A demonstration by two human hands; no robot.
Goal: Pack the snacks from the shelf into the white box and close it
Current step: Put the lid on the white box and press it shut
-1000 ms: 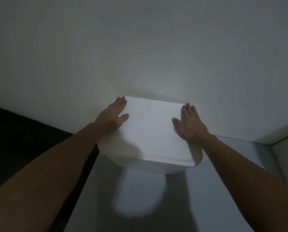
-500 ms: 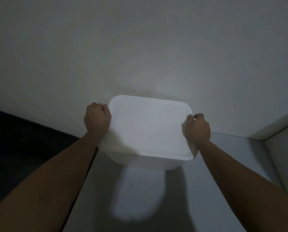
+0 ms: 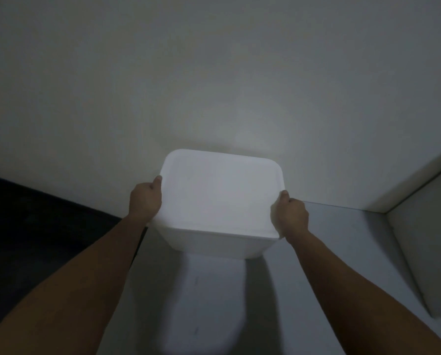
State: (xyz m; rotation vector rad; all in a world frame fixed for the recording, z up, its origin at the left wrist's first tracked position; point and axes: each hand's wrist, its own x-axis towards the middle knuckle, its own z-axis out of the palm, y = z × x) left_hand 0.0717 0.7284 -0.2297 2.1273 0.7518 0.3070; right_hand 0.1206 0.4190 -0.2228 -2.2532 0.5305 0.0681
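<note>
Two hands on one white box (image 3: 220, 198), and that is nearly all there is to note. Biggest first: pale wall (image 3: 214, 73) fills the upper view; below it a grey shelf surface (image 3: 342, 252) runs to a raised side panel at the right, with a dark drop-off on the left. Light is dim, edges soft.

Box stands on the grey surface, pushed close to the wall, near the surface's left edge. Lid (image 3: 222, 190) is on and looks flat across the top. No snacks visible anywhere; whether they are inside cannot be told with the lid on.

Left hand (image 3: 145, 201) grips the left rim, thumb (image 3: 157, 181) laid up over the lid's edge, the other fingers curled down the side and out of sight. Right hand (image 3: 289, 216) grips the right rim the same way, thumb tip (image 3: 283, 194) on the lid's corner edge, knuckles bunched below it. Box sits squarely between both hands, each clamped to an opposite side, toward the near half of the lid.

Judgement: this looks like the closing step, seating the lid. To do it well, squeeze thumb against fingers evenly on both sides, then work along the rim toward the far corners, which neither hand reaches now. Keep the pressure straight down, since the box sits close to the dark left edge and a sideways shove could send it over.
</note>
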